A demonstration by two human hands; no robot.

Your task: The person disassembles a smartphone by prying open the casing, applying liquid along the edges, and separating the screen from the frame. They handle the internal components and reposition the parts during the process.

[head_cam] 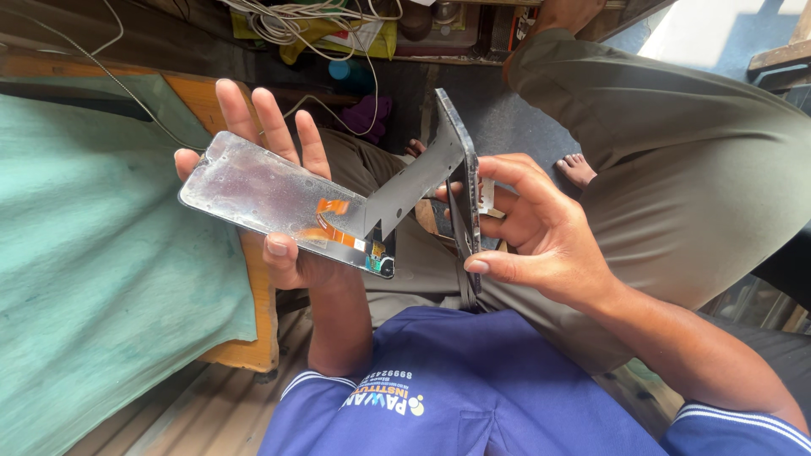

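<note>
My left hand (pixel 287 203) holds a detached phone screen panel (pixel 262 190), silvery back side up, with an orange flex cable (pixel 331 221) near its lower end. My right hand (pixel 532 228) grips the phone's dark frame body (pixel 466 181) on edge, upright, just right of the panel. A grey flat strip (pixel 414 181) bridges from the panel's lower end up to the frame. Both hands are over my lap, and the two phone parts hang open like a book.
A workbench covered with a green cloth (pixel 93 253) is at the left, its orange wooden edge (pixel 253 329) beside my left wrist. White cables (pixel 304 21) lie at the top. My knee in olive trousers (pixel 676 160) fills the right; a bare foot (pixel 577 169) shows below.
</note>
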